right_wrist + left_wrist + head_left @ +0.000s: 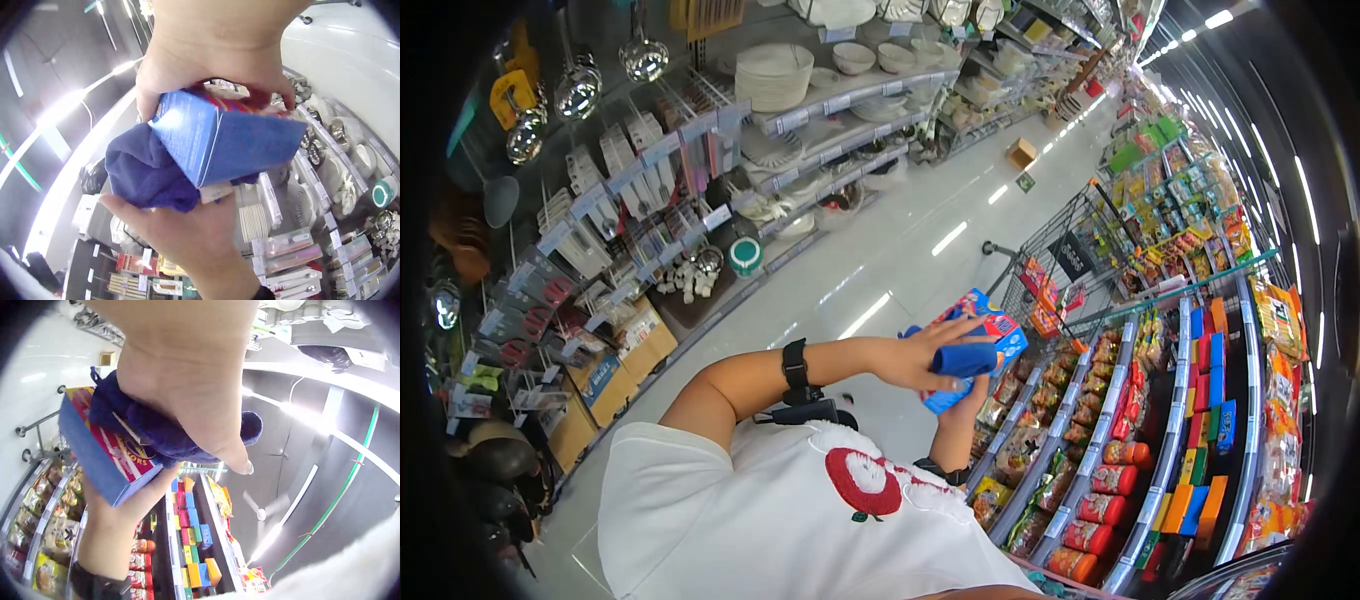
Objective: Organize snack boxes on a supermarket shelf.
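Gripping box [1008, 342], right hand [962, 408]; cloth [964, 360], left hand [912, 362]; packets [1046, 298] in cart [1072, 258].

Counted are one left hand [912, 362] and one right hand [967, 408] — with them one blue box [1011, 346] and one blue cloth [965, 361]. One shopping cart [1055, 262], one green-lidded tub [745, 257] and one ceiling fan [261, 514] are also seen.

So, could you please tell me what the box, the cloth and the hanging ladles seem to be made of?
The box looks like thin printed cardboard with a slight gloss: crisp folded edges and a pale glare on its blue side. The cloth seems a soft, matt fabric, perhaps microfibre or terry; it bunches in rounded folds. The ladles look like polished metal, probably stainless steel, given their mirror-like highlights.
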Motion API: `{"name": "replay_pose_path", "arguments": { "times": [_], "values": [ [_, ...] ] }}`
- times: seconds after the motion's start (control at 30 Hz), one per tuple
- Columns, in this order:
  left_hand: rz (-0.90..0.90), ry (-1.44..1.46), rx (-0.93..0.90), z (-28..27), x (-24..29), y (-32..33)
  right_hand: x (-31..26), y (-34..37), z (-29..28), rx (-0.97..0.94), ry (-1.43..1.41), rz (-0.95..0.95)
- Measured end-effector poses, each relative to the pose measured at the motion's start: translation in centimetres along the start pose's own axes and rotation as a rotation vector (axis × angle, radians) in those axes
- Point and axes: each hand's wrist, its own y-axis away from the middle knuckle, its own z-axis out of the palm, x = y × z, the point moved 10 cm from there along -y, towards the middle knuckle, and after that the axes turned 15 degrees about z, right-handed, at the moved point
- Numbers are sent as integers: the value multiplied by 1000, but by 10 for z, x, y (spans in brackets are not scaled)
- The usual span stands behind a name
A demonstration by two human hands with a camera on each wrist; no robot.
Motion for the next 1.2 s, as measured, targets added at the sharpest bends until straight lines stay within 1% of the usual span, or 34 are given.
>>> {"name": "replay_pose_path", "arguments": {
  "times": [0.03, 0.1, 0.13, 0.17, 0.2, 0.27, 0.3, 0.33, 0.4, 0.43, 0.47, 0.53, 0.57, 0.6, 0.67, 0.7, 0.77, 0.8, 0.83, 0.87, 0.93, 1.0, 1.03, 1.07, 1.13, 1.17, 1.2],
  "values": [
    [18, 26, -56, 19, 6, 4, -5, 9, -30, 211, -74, -32],
    [-122, 476, 1, 60, -16, 20, -27, 27, -45, 332, 65, -128],
    [-256, 738, -72, 87, -32, 29, -40, 35, -50, 388, 138, -175],
    [-435, 995, -122, 114, -47, 41, -51, 45, -50, 428, 258, -186],
    [-635, 1192, -156, 139, -60, 55, -57, 51, -44, 483, 395, -214],
    [-727, 1653, 174, 126, -29, 49, -70, 58, -25, 587, 667, -267],
    [-687, 1738, 238, 127, -30, 44, -73, 58, -12, 550, 794, -306],
    [-716, 1743, 295, 127, -37, 45, -73, 57, 16, 529, 878, -328],
    [-764, 1740, 424, 120, -55, 48, -69, 55, 13, 526, 1053, -377],
    [-682, 1799, 444, 117, -58, 40, -67, 52, 15, 507, 1128, -379],
    [-648, 1779, 495, 111, -66, 38, -62, 51, 11, 506, 1138, -368],
    [-581, 1739, 566, 88, -69, 27, -54, 49, 0, 486, 1025, -261],
    [-589, 1691, 573, 76, -65, 24, -51, 51, -8, 500, 1065, -226],
    [-549, 1644, 521, 72, -66, 16, -48, 54, -23, 514, 1101, -191],
    [-483, 1552, 417, 78, -64, 0, -26, 63, -98, 539, 969, 124],
    [-554, 1356, 383, 91, -71, -5, -28, 69, -114, 538, 768, 64],
    [-504, 1075, -81, 130, -50, -30, -33, 91, -145, 533, 378, -56],
    [-460, 919, -304, 151, -43, -39, -43, 107, -163, 593, 329, -79],
    [-260, 705, -182, 165, -50, -62, -52, 120, -179, 649, 272, -110],
    [-233, 650, -206, 189, -62, -67, -61, 132, -196, 703, 205, -146],
    [-179, 540, -250, 223, -63, -91, -96, 166, -196, 805, 339, -254],
    [-715, 992, -523, 278, -74, -63, -125, 201, -202, 941, 438, -338],
    [-656, 1317, -295, 291, -61, -77, -136, 216, -206, 979, 491, -388],
    [-683, 1334, -250, 306, -62, -80, -148, 228, -205, 1013, 570, -431],
    [-744, 1351, -154, 322, -59, -90, -175, 248, -185, 1077, 720, -511],
    [-814, 1410, -100, 337, -66, -88, -177, 257, -199, 1100, 894, -508],
    [-837, 1392, -77, 347, -72, -88, -185, 265, -194, 1161, 994, -527]
  ]
}}
